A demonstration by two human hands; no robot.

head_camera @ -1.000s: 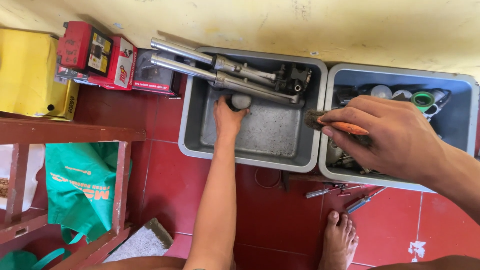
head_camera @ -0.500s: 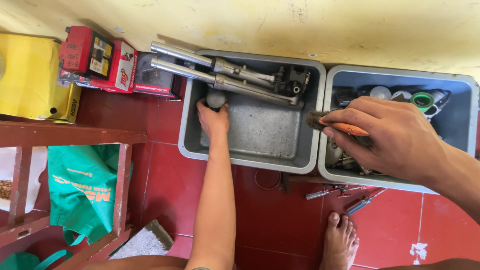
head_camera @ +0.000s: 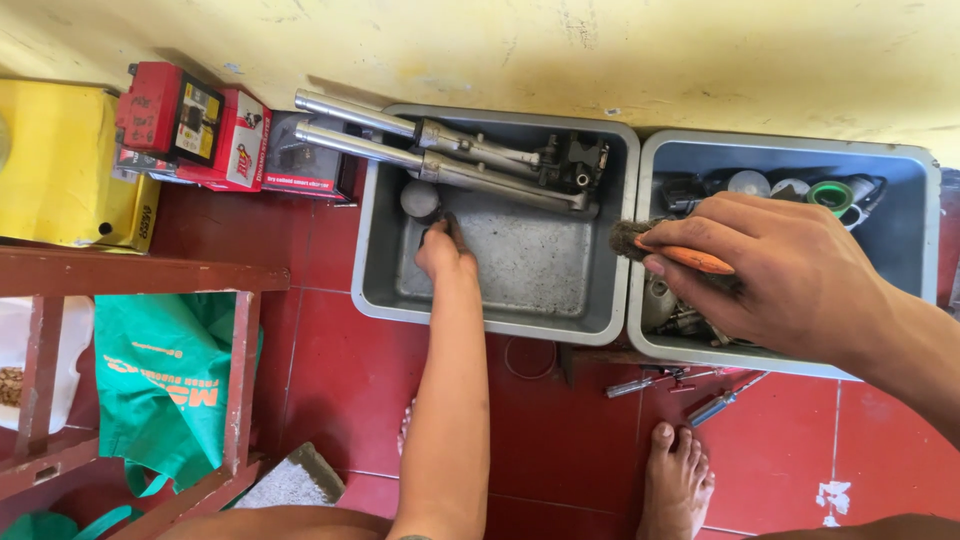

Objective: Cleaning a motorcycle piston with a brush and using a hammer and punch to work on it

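Left hand (head_camera: pixel 443 250) is down in the left tray (head_camera: pixel 375 260), fingers curled around a small dark part (head_camera: pixel 452 228) on the tray floor; what the part is, can't tell. A grey round knob (head_camera: pixel 420 198) lies just beside the fingertips, apart from them. Right hand (head_camera: pixel 775 270) is clenched on a brush (head_camera: pixel 665 250) with an orange handle and dark bristles, held over the rim between the left tray and the right tray (head_camera: pixel 900 180).

To do this well: pinch the part firmly, it likely carries oil and may slip. Bring it up toward the brush over the tray so drips fall inside. Keep the wrist clear of the fork tubes (head_camera: pixel 440 150) lying across the tray's far side.

Materials: both trays are grey, rectangular, rounded corners, dull and scuffed inside. Fork tubes are long metal cylinders, shiny at the left end, grimy castings at the right. Right tray holds mixed small parts, among them a green ring (head_camera: pixel 830 195). Floor (head_camera: pixel 540 440) is red glossy tile; screwdrivers (head_camera: pixel 690 385) lie on it just in front of the right tray. A bare foot (head_camera: pixel 675 480) stands nearby. Red boxes (head_camera: pixel 200 125) sit against the yellow wall.
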